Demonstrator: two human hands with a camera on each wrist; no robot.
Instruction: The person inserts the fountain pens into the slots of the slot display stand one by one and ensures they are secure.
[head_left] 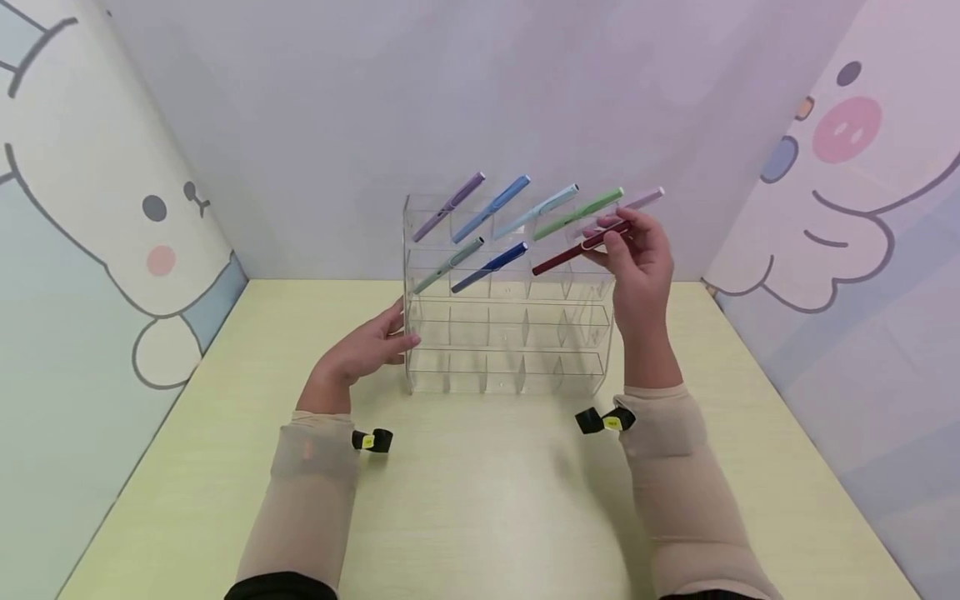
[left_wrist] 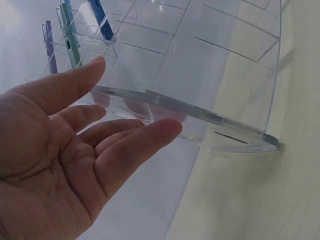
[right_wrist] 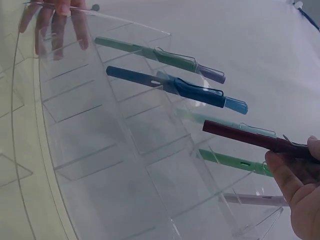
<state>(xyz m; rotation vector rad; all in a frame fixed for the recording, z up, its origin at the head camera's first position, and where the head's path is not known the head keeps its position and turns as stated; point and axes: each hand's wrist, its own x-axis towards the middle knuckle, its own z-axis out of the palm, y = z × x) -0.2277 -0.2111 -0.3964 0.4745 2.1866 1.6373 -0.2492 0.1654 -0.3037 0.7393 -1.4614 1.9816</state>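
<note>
A clear acrylic pen rack [head_left: 510,351] with tiered compartments stands on the table. My right hand [head_left: 641,254] pinches a dark red pen [head_left: 558,260] near its clip end, tilted over the second tier. My left hand [head_left: 367,346] rests at the rack's left side panel, fingers loosely extended. The top tier holds a purple pen [head_left: 448,208], a blue pen [head_left: 491,210], a light blue pen [head_left: 536,211], a green pen [head_left: 577,214] and a lilac pen [head_left: 647,199], partly hidden by my right hand. In the second tier lean a pale green pen [head_left: 448,267] and a dark blue pen [head_left: 490,267].
Below the pens, the rack's lower tiers show clear dividers [head_left: 487,371]. The pale yellow table [head_left: 480,500] runs up to a plain back wall [head_left: 480,100]. Cartoon-printed panels [head_left: 832,208] stand at both sides. Each sleeve carries a small black wrist camera [head_left: 375,440].
</note>
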